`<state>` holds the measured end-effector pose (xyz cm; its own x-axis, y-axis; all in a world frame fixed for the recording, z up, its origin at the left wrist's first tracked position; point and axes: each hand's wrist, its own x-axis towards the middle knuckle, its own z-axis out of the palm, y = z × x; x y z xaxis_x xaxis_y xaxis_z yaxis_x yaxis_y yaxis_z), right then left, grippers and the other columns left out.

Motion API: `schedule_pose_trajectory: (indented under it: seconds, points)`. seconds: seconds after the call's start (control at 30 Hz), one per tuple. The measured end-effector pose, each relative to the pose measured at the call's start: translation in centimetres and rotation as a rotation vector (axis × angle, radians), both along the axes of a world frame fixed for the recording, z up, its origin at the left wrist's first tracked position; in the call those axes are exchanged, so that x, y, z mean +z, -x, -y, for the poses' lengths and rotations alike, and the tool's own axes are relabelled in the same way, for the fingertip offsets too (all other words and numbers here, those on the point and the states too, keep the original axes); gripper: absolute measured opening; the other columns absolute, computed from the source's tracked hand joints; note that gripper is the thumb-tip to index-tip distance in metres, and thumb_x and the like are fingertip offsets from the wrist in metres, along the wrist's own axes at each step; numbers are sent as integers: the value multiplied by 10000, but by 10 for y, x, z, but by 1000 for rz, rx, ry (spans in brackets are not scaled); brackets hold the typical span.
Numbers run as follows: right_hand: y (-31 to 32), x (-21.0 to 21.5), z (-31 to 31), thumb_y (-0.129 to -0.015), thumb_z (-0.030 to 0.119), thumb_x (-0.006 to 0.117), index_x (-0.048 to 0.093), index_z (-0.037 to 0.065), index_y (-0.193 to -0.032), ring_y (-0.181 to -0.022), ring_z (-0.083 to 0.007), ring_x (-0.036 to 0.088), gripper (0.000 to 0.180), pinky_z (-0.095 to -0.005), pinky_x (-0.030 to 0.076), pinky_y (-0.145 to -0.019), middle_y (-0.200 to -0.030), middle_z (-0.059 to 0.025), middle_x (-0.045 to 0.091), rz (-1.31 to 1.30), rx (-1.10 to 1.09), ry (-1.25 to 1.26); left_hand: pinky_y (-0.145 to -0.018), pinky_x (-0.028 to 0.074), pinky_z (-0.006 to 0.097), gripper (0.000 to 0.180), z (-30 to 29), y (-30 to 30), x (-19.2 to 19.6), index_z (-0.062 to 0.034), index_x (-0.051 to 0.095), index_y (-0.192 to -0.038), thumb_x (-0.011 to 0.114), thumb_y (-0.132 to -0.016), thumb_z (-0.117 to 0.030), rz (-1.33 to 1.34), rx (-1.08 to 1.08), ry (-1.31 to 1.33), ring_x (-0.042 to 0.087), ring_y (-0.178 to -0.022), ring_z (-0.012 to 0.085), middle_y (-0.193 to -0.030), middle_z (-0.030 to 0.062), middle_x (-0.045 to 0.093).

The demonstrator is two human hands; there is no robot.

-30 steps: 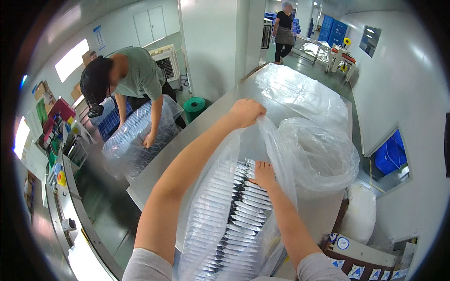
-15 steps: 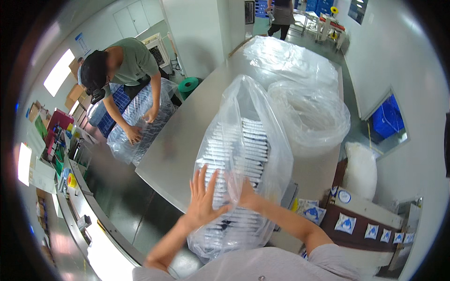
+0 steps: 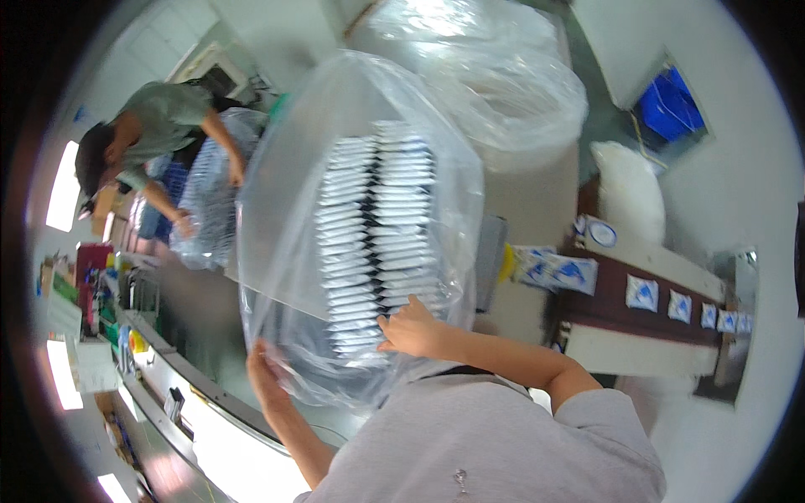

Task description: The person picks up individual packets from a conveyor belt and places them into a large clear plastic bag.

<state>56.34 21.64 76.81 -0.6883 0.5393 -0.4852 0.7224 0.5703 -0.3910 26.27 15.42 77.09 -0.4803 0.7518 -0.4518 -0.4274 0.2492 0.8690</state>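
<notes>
A large clear plastic bag [image 3: 281, 210] lies spread out in front of me. Inside it, white packets [image 3: 348, 243] are stacked on edge in two long rows, with a dark gap between them. My left hand [image 3: 267, 373] is at the bag's near left side, its fingers closed on the film and partly hidden by it. Over the near end of the right row rests my right hand [image 3: 412, 329], fingers bent but apart, touching the packets or film over them; which of the two I cannot tell.
More clear bags [image 3: 511, 92] cover the far table. To the right, a brown conveyor [image 3: 616, 323] carries loose white-and-blue packets [image 3: 642, 293]; a grey box-like part [image 3: 490, 260] stands beside my bag. At the left, a co-worker [image 3: 159, 126] handles another filled bag [image 3: 210, 197].
The bag is opened wider to the left and the packet rows show more plainly. My left hand moved from above the packets to the bag's left side. My view has shifted.
</notes>
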Motion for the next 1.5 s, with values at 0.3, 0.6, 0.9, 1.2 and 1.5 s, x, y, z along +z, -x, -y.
schedule_pose_trajectory:
  seconds: [0.3,0.6,0.9,1.2,1.5]
  points:
    - [-175,-27,82,-770,115,589,539,78,-1057,-991,-275,531,294,-403,409,-871,-1047,-93,565,-756,-655,-540,-903,355,393,693,58,-61,-31,-54,352,-1326,625,-806,-422,-202,9,229,450,-1102,255,-1304,135,379]
    - [-513,-92,134,-775,76,564,477,102,-1201,-1160,-329,443,435,-448,401,-934,-1192,-122,516,454,-1109,-395,-723,450,278,390,107,-72,-53,-38,422,-1204,555,-862,-171,-169,-304,83,545,-874,219,-1128,116,486]
    - [-578,-102,115,-648,403,723,583,118,-1100,-1092,-307,473,553,-527,395,-889,-1097,-74,541,666,-520,67,-532,364,221,143,68,-90,-19,-109,464,-750,481,-877,-173,202,39,126,394,-570,90,-644,-20,411]
    - [-415,-173,-33,-612,396,762,457,-12,-1194,-1138,-357,419,773,-421,357,-962,-1182,-207,461,-39,-354,190,-510,357,199,120,62,-101,-13,-100,475,-751,480,-854,-163,99,114,186,397,-550,77,-623,-24,417]
    - [-301,-140,62,-468,310,819,385,10,-1241,-1205,-343,387,936,-586,226,-1009,-1230,-171,430,269,-453,-431,-557,390,258,365,64,-93,-3,-76,526,-1096,585,-863,-352,-282,221,294,479,-694,103,-1053,39,535]
